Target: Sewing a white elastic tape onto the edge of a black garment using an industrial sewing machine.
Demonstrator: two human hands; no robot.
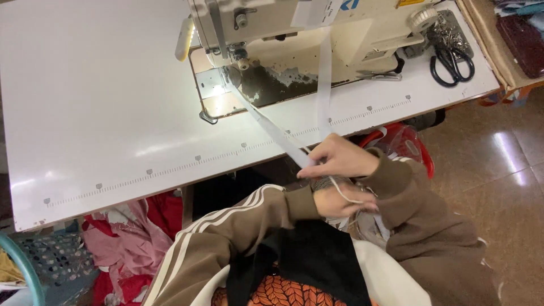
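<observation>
The desk (102, 102) has a smooth, glossy white laminate top that throws back the lamp's glare, and the sewing machine (317, 28) on it is cream-painted metal, chipped and worn around its bed. The white strap (272, 129) looks like flat, matt woven tape, the scissors (451, 63) have black plastic-looking handles, and the floor (498, 153) is polished brown tile.

A small yellow label (409, 3) sits on the sewing machine (317, 28) body at about one o'clock, a flat rectangle cut off by the top edge. Just left of it, near twelve o'clock, a blue printed mark (348, 4) shows on the cream casing, also cut off. No packages, signs or screens are in view.
</observation>
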